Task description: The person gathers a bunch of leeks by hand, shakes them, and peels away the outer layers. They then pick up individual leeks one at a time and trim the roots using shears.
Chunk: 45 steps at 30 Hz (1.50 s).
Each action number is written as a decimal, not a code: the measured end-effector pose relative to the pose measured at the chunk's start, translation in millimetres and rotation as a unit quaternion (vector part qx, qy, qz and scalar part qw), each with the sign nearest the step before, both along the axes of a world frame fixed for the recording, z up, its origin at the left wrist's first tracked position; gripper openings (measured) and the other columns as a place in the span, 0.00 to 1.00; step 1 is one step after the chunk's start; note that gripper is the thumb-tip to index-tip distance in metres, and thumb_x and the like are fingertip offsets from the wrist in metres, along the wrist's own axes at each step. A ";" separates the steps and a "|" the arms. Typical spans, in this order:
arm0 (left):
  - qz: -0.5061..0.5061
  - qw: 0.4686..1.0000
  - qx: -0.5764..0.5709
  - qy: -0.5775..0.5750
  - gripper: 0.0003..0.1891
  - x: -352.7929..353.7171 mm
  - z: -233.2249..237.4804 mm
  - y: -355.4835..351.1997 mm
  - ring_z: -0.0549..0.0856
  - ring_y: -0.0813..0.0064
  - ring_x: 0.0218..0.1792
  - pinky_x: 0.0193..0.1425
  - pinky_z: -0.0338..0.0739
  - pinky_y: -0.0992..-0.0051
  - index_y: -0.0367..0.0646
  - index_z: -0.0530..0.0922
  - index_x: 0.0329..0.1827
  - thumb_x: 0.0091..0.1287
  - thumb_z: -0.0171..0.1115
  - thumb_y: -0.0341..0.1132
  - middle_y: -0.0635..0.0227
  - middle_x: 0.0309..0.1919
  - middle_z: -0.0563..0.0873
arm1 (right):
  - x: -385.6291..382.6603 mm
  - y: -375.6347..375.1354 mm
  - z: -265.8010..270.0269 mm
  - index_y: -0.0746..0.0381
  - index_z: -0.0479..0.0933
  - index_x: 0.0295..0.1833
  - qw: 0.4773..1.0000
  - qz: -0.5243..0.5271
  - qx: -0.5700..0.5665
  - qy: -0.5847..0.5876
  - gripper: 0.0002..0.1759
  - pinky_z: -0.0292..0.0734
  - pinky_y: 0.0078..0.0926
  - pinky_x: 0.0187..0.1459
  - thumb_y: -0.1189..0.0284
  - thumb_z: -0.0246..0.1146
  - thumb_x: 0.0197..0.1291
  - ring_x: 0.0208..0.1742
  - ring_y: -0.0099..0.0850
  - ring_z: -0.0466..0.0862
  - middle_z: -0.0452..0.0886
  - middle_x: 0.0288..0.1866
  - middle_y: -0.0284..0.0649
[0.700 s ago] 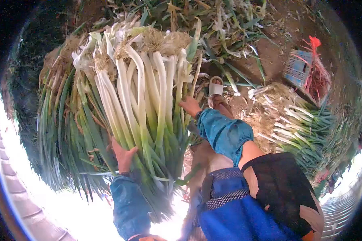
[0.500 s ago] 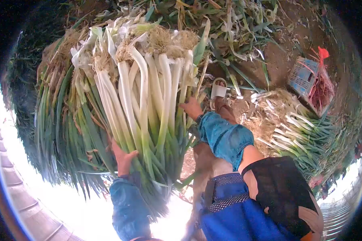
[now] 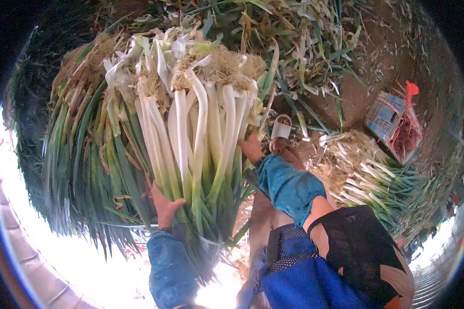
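Note:
A thick bundle of peeled spring onions (image 3: 203,139), white stalks and hairy roots pointing away from me, fills the middle of the head view. My left hand (image 3: 166,205) grips its left side low down, near the green leaves, with the thumb over the front and the other fingers mostly hidden. On the right edge, higher up along the white stalks, my right hand (image 3: 251,148) clasps the same bundle; part of its fingers is hidden behind the stalks. Directly left of the bundle lie unpeeled spring onions (image 3: 82,139) with brown, dry outer leaves.
At the right, another pile of cleaned spring onions (image 3: 384,183) lies on the ground. Beyond it stands a blue crate (image 3: 385,114) with a red net bag (image 3: 407,131). Leaf scraps (image 3: 304,46) litter the far ground. A white sandal (image 3: 282,126) shows beside the bundle.
The bundle and both hands appear slightly lower and further right in the view. My hands keep about the same places on the bundle.

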<state>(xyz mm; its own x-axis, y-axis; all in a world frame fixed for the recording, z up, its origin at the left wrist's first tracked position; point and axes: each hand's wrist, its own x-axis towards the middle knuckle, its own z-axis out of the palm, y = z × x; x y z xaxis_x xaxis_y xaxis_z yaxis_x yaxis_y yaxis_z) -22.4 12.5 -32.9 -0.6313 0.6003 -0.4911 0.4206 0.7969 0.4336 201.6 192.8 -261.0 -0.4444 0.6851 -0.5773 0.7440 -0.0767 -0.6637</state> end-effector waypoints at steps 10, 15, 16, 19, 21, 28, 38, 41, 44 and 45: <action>0.013 1.000 -0.007 0.024 0.59 -1.2 2.2 -1.1 0.71 0.53 0.59 0.63 0.65 0.65 0.34 0.59 0.66 0.22 0.81 0.37 0.51 0.56 0.72 | -7.8 64.3 18.7 0.63 0.73 0.49 0.969 -0.060 -0.223 0.082 0.17 0.76 0.32 0.31 0.71 0.58 0.52 0.31 0.35 0.77 0.77 0.33 0.41; -0.045 0.993 -0.027 0.104 0.58 17.5 9.2 -6.0 0.70 0.47 0.59 0.63 0.64 0.60 0.32 0.60 0.65 0.25 0.80 0.44 0.43 0.56 0.71 | -21.9 114.4 52.9 0.56 0.68 0.59 0.912 -0.264 -0.280 0.143 0.23 0.75 0.31 0.35 0.70 0.57 0.56 0.37 0.32 0.76 0.75 0.41 0.37; -0.078 0.985 -0.021 0.149 0.58 20.2 11.6 -2.9 0.69 0.46 0.59 0.62 0.64 0.59 0.31 0.60 0.65 0.27 0.80 0.46 0.42 0.56 0.70 | -25.1 125.5 47.6 0.55 0.68 0.59 0.865 -0.300 -0.362 0.172 0.22 0.75 0.33 0.38 0.68 0.57 0.57 0.39 0.33 0.76 0.75 0.42 0.38; 0.024 0.996 -0.049 0.071 0.56 28.6 30.9 23.8 0.69 0.44 0.58 0.62 0.65 0.58 0.29 0.59 0.65 0.33 0.78 0.50 0.39 0.55 0.70 | -21.9 150.6 45.5 0.53 0.71 0.55 0.740 -0.356 -0.525 0.223 0.19 0.72 0.41 0.52 0.59 0.57 0.60 0.49 0.40 0.74 0.75 0.47 0.41; 0.085 0.992 -0.025 0.089 0.51 30.9 22.3 29.7 0.72 0.46 0.55 0.59 0.67 0.58 0.32 0.62 0.63 0.36 0.77 0.49 0.43 0.52 0.73 | -29.7 153.4 58.7 0.55 0.72 0.53 0.743 -0.394 -0.502 0.202 0.18 0.73 0.40 0.49 0.60 0.56 0.61 0.47 0.40 0.75 0.75 0.46 0.40; 0.096 0.986 -0.112 0.078 0.42 44.5 15.3 62.5 0.78 0.50 0.48 0.48 0.73 0.57 0.38 0.68 0.52 0.36 0.78 0.51 0.51 0.45 0.78 | -23.2 188.1 13.0 0.55 0.78 0.44 0.975 0.044 -0.117 0.182 0.16 0.76 0.35 0.36 0.63 0.65 0.50 0.32 0.37 0.79 0.79 0.32 0.37; 0.104 0.984 -0.123 0.079 0.45 62.7 16.6 70.8 0.76 0.51 0.42 0.45 0.70 0.58 0.34 0.66 0.55 0.38 0.75 0.53 0.51 0.38 0.76 | -236.3 458.2 256.4 0.65 0.70 0.51 0.969 0.160 0.168 0.085 0.30 0.75 0.29 0.39 0.50 0.62 0.54 0.36 0.33 0.79 0.78 0.39 0.41; 0.104 0.982 -0.140 0.073 0.46 66.8 21.1 77.0 0.76 0.54 0.42 0.44 0.70 0.59 0.34 0.65 0.58 0.40 0.74 0.54 0.54 0.39 0.76 | -300.4 354.1 250.2 0.67 0.54 0.69 0.902 0.315 0.293 0.032 0.52 0.62 0.41 0.66 0.51 0.70 0.45 0.64 0.47 0.68 0.65 0.64 0.57; 0.108 0.981 -0.148 0.068 0.47 69.9 23.2 77.2 0.76 0.56 0.40 0.43 0.69 0.60 0.33 0.64 0.59 0.41 0.72 0.56 0.56 0.37 0.75 | -357.9 252.2 236.6 0.68 0.51 0.71 0.841 0.438 0.270 0.167 0.58 0.59 0.40 0.67 0.50 0.72 0.38 0.67 0.49 0.64 0.62 0.67 0.57; 0.104 0.981 -0.145 0.080 0.47 70.8 22.8 77.0 0.76 0.58 0.39 0.42 0.69 0.61 0.32 0.65 0.60 0.42 0.71 0.58 0.57 0.36 0.74 | -379.2 221.0 233.7 0.66 0.51 0.71 0.826 0.456 0.286 0.166 0.58 0.55 0.42 0.69 0.47 0.69 0.40 0.71 0.47 0.59 0.59 0.69 0.55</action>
